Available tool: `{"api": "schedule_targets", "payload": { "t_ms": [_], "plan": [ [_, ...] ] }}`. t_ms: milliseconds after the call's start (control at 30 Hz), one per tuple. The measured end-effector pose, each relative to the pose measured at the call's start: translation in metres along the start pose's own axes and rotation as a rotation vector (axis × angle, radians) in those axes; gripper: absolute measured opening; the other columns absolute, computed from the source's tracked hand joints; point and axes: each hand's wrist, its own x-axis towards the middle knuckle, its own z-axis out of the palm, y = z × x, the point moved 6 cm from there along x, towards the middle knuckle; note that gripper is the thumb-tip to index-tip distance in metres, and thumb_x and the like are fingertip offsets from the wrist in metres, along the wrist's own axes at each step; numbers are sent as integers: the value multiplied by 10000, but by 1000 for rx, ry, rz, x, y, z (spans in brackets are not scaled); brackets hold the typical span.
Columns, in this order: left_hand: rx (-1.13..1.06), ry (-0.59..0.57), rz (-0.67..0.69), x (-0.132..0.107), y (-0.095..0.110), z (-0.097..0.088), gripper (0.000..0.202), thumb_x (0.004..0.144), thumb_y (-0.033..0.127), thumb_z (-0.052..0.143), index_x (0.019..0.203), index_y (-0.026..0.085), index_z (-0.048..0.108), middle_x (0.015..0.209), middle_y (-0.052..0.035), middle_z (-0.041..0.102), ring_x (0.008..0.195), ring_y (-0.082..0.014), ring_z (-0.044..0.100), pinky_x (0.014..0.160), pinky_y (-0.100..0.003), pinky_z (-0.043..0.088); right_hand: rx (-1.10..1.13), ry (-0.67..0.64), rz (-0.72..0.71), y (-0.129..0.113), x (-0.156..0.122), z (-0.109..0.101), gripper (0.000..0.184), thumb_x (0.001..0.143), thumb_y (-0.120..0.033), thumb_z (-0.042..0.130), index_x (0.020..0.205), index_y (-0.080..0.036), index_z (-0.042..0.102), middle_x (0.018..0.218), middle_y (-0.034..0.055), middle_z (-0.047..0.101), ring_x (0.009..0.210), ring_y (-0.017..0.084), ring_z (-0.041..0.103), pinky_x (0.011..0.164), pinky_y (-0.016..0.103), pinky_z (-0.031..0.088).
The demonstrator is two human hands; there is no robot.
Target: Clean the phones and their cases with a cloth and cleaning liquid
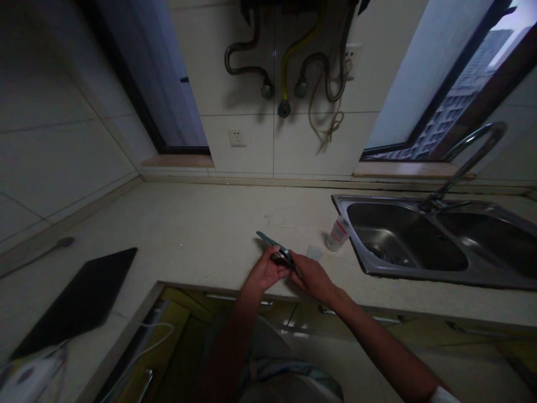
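Above the counter's front edge, both hands close on one slim knife-like tool (271,240). Its flat grey-green end points away to the upper left; the nearer part is dark and mostly covered by fingers, so its exact kind is unclear. My left hand (267,271) grips it from below and the left, thumb on top. From the right, my right hand (311,275) wraps round the nearer end. Just beyond the right hand, a small pale flat piece (314,253) lies on the counter (201,224). A clear plastic cup (337,234) with red marking stands tilted in view beside the sink.
At right is a steel double sink (364,263) with a curved tap (470,148). A black flat panel (79,302) lies at left, near a white device (33,375) and a white cable (161,324). Pipes (285,61) and a socket (237,137) are on the tiled wall.
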Motion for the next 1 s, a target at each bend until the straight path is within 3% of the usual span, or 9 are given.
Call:
{"api": "schedule_targets", "payload": {
  "t_ms": [133,267,533,767,1000],
  "plan": [
    [-42,35,13,-1,-1,4,179,771,238,695,870,131,591,791,-82,712,700,-191,692,742,-337,573,-25,97,-14,2,-3,-1,487,843,-139,525,1328,-183,500,1147,144,706,981,262,691,825,355,553],
    [-78,-20,50,0,-2,4,181,733,190,720,843,126,592,797,-82,711,715,-186,686,756,-345,580,-36,168,-65,1,-7,-4,527,827,-103,504,1347,-185,499,1210,141,695,1050,256,684,874,362,553],
    [-80,-122,78,2,-6,-7,324,667,194,812,922,136,622,875,-68,713,816,-197,678,831,-405,575,-59,73,-138,-6,-12,-7,664,766,-75,474,1425,-142,434,1269,155,673,1081,240,684,880,344,554],
    [-57,-113,53,6,-14,-18,319,700,216,806,939,116,621,910,-90,717,847,-200,687,867,-397,570,-58,-32,-8,3,-15,-1,652,762,-106,490,1414,-122,466,1225,155,697,1033,245,701,876,350,548],
    [83,-142,55,2,-12,-20,353,698,257,820,948,116,615,938,-118,718,860,-225,694,898,-455,550,69,33,-71,4,-22,-4,641,806,-112,477,1444,-152,443,1271,154,674,1091,254,688,909,390,556]
  ]
}}
